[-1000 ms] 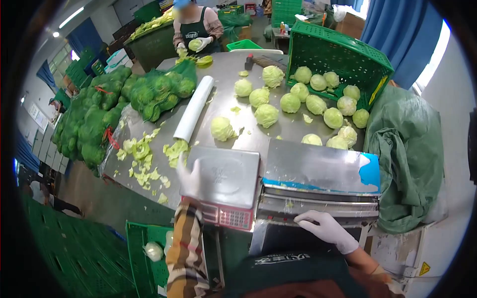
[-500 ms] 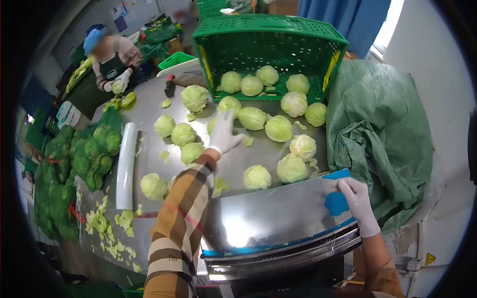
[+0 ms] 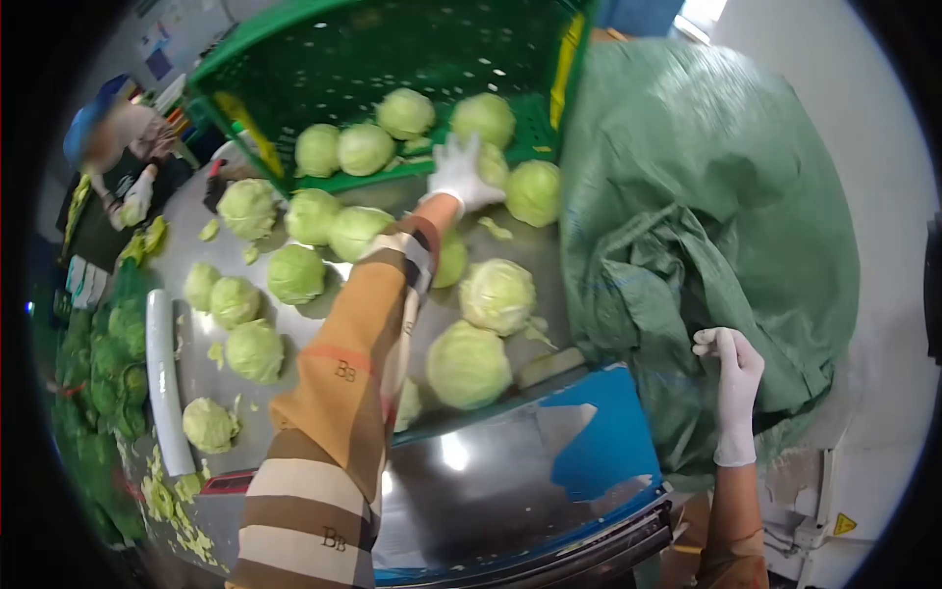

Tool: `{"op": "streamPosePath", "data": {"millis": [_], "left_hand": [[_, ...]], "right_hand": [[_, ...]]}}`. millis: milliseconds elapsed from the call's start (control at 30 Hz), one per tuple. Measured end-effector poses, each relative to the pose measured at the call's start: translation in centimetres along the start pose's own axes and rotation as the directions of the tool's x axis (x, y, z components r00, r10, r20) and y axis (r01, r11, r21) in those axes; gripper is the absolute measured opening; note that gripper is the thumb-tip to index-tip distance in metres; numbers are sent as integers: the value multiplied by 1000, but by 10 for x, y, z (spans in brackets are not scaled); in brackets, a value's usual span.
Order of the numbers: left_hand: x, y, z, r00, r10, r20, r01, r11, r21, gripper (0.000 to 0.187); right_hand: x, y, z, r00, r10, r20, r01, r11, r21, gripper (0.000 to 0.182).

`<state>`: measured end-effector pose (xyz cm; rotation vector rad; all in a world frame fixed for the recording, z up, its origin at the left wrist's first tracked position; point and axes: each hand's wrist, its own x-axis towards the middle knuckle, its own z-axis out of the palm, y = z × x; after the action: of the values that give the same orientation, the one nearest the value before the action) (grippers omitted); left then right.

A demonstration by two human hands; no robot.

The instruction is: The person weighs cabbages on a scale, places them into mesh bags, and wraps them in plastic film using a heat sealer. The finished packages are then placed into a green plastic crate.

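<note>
Green sack (image 3: 706,196) at 3 o'clock; plastic film roll (image 3: 165,378), netted cabbages (image 3: 108,363) at 9; co-worker (image 3: 123,162) at 10

A vegetable packing room.
Dozens of loose cabbages (image 3: 467,364) lie on a long steel table (image 3: 191,348), a green plastic crate (image 3: 392,49) tipped at its far end, net sacks of cabbages (image 3: 113,368) on the left, and a gloved, aproned co-worker (image 3: 118,167) trimming far left.

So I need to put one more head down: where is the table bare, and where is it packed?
Bare steel table shows between the white roll and the loose cabbages. The shiny machine top nearest the camera is bare too. It is packed around the left hand at the mouth of the tipped green crate.
</note>
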<state>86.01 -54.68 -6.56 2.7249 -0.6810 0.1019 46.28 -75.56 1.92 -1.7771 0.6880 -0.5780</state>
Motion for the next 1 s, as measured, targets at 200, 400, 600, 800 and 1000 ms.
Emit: {"op": "streamPosePath", "data": {"millis": [200, 400, 600, 800, 1000], "left_hand": [[15, -36, 27, 952, -278, -128, 222, 916, -335, 110], [-55, -52, -64, 920, -353, -173, 94, 625, -775, 92], [-265, -61, -211, 935, -245, -257, -4, 717, -697, 85], [-513, -115, -278, 678, -431, -595, 510, 859, -41, 90], [-649, -143, -250, 191, -838, -511, 971, 236, -23, 96]], "right_hand": [[34, 90, -98, 959, -233, -160, 75, 754, -653, 39], [69, 86, -91, 993, 18, 118, 44, 866, -497, 42], [102, 260, -105, 969, -42, 245, 202, 708, -676, 55], [22, 205, -133, 975, -3, 224, 77, 944, -321, 48], [-100, 23, -137, 921, -257, 293, 381, 438, -814, 26]]}}
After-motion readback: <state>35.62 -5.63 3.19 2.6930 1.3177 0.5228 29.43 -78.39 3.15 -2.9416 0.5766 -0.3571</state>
